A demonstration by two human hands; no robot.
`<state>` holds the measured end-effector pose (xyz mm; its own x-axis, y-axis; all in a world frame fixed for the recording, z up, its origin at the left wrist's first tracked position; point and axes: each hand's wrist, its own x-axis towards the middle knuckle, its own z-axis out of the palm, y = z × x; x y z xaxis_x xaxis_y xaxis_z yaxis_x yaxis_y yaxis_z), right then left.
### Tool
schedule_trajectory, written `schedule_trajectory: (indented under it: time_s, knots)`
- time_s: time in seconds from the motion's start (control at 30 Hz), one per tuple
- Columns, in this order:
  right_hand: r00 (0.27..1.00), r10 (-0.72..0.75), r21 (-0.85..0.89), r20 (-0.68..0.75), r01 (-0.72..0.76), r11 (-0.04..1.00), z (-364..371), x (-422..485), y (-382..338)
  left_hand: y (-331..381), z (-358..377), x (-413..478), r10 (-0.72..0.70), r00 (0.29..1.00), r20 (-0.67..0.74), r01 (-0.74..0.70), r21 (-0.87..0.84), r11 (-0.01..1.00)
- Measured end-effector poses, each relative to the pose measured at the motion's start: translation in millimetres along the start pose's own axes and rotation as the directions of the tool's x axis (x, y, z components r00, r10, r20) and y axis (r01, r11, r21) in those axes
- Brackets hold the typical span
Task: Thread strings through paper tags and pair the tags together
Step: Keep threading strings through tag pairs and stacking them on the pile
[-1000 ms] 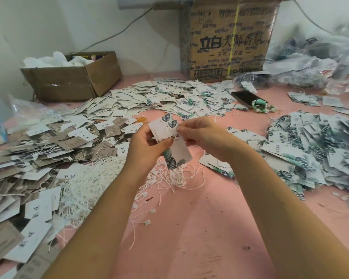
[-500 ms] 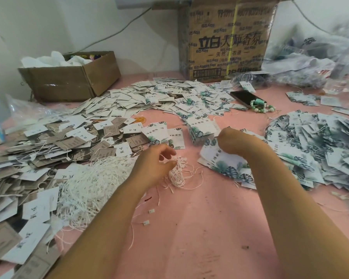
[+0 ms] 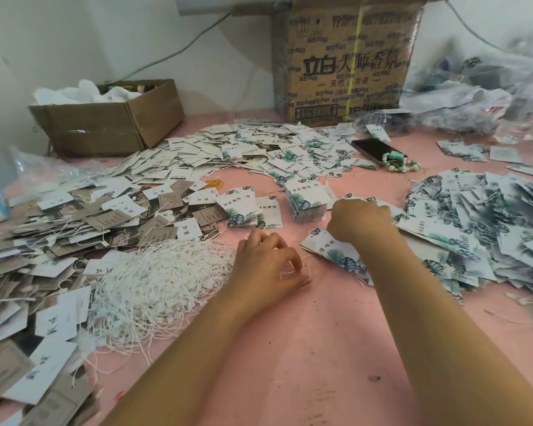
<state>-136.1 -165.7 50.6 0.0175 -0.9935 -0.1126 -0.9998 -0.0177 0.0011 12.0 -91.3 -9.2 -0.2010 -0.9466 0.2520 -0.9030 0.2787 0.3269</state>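
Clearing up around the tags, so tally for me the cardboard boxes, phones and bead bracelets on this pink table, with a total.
Cardboard boxes: 2, open box and printed box
Phone: 1
Bead bracelet: 1
Total: 4

Tangled white strings (image 3: 154, 284) heaped left; leaf-print tags (image 3: 305, 204) neatly stacked centre, others piled right.
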Motion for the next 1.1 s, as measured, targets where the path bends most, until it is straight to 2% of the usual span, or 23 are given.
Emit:
schedule_trajectory:
  time_s: [0.07, 0.2, 0.3, 0.4, 0.47, 0.53, 0.6, 0.67, 0.8, 0.9, 0.97, 1.1]
  knots:
    - [1.000, 0.008, -0.008, 0.004, -0.008, 1.000, -1.1, -0.8, -0.6, 1.6, 1.1, -0.4, 0.001, 1.000, -0.009, -0.001, -0.046, 0.999]
    - [0.999, -0.029, -0.028, -0.014, 0.029, 0.999, -4.2, -5.0, -2.7, 6.5, 1.2, -1.0, -0.005, 1.000, 0.012, 0.005, -0.013, 1.000]
    - [0.992, -0.106, 0.043, -0.072, 0.109, 0.993, -8.5, -8.3, -6.5, 11.1, 1.1, -0.5, 0.010, 1.000, 0.013, -0.011, 0.037, 0.999]
    - [0.984, -0.168, 0.150, -0.057, 0.175, 0.973, -11.5, -10.0, -11.2, 18.4, 5.4, 0.2, 0.011, 1.000, 0.021, -0.016, 0.220, 0.975]
    - [0.979, -0.201, 0.209, 0.026, 0.191, 0.959, -11.1, -8.7, -15.3, 25.7, 6.7, -0.3, 0.067, 0.997, -0.041, -0.044, 0.413, 0.910]
    - [0.958, -0.244, 0.243, 0.150, 0.203, 0.948, -8.8, -9.9, -18.5, 27.9, 11.1, -1.7, 0.094, 0.995, -0.031, -0.068, 0.475, 0.877]
    - [0.924, -0.278, 0.223, 0.261, 0.222, 0.949, -6.5, -13.4, -19.7, 24.9, 15.7, -2.2, 0.033, 0.997, 0.071, -0.059, 0.404, 0.913]
    - [0.897, -0.294, 0.207, 0.331, 0.235, 0.950, -5.0, -17.1, -20.5, 19.2, 13.6, -1.3, -0.019, 0.995, 0.097, -0.015, 0.341, 0.940]
    - [0.831, -0.306, 0.295, 0.465, 0.181, 0.938, -5.8, -19.8, -24.1, 6.0, 8.8, 1.9, -0.096, 0.995, 0.026, 0.093, 0.111, 0.989]
    - [0.808, -0.334, 0.411, 0.485, 0.127, 0.903, -7.0, -20.1, -27.2, 3.7, 6.5, 6.4, -0.135, 0.990, -0.048, 0.135, -0.012, 0.991]
    - [0.828, -0.359, 0.550, 0.431, 0.074, 0.832, -7.3, -19.5, -28.3, 2.7, 7.3, 8.3, -0.167, 0.983, -0.072, 0.164, -0.049, 0.985]
    - [0.867, -0.405, 0.823, 0.292, -0.012, 0.568, -3.9, -14.6, -28.6, 1.6, 7.2, 10.6, -0.224, 0.965, -0.133, 0.210, -0.112, 0.971]
